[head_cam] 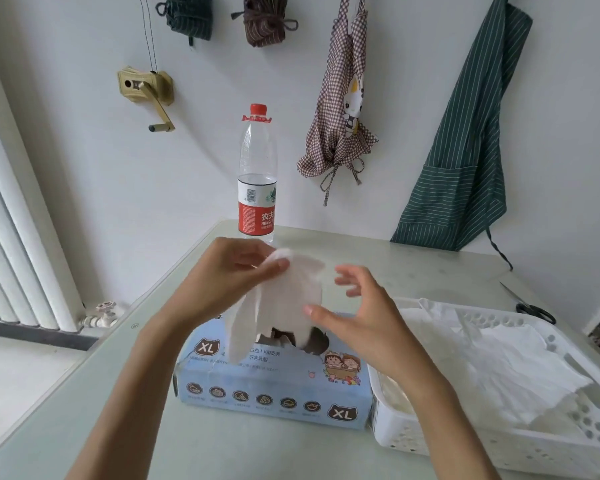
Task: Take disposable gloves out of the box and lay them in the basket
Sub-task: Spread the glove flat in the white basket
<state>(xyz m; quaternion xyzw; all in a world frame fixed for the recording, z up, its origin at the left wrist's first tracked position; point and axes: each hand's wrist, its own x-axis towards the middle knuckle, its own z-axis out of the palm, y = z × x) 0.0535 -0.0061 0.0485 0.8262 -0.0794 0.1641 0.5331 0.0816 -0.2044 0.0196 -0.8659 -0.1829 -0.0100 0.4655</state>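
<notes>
Box below me — left hand pinches a glove above it, right hand spread loose, basket beside.

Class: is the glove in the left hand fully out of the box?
Cannot tell. The glove hangs from the left hand, lower end overlapping the box opening.
</notes>
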